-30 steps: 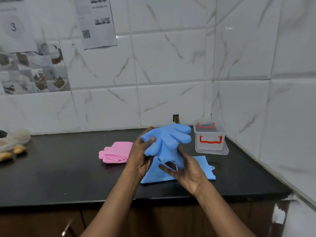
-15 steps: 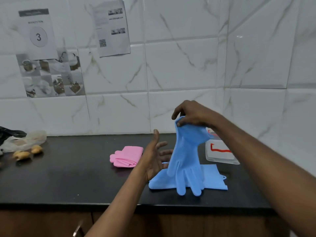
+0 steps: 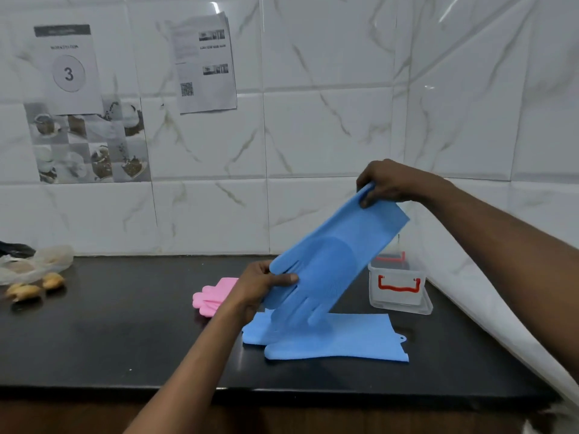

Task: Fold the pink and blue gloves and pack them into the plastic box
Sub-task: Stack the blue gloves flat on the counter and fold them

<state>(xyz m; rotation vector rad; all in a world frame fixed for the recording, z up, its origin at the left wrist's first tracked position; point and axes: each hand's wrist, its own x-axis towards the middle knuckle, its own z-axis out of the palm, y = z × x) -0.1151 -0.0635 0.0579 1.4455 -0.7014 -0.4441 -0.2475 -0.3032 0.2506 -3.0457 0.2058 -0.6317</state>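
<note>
A blue glove (image 3: 338,255) hangs stretched on a slant above the black counter (image 3: 109,339). My right hand (image 3: 387,184) pinches its cuff up high near the wall. My left hand (image 3: 257,288) grips its finger end lower down. A second blue glove (image 3: 344,339) lies flat on the counter beneath. The folded pink gloves (image 3: 213,296) lie to the left, partly behind my left hand. The clear plastic box (image 3: 396,285) with red latches stands at the back right, its lid off.
A plastic bag (image 3: 34,264) and a few yellowish lumps (image 3: 34,288) lie at the counter's far left. Tiled walls close the back and right side. Papers (image 3: 203,62) hang on the back wall. The counter's front edge runs below my arms.
The blue glove hung straight down from my right hand half a second ago; now my left hand has taken its finger end and it is stretched on a slant. The camera has moved closer.
</note>
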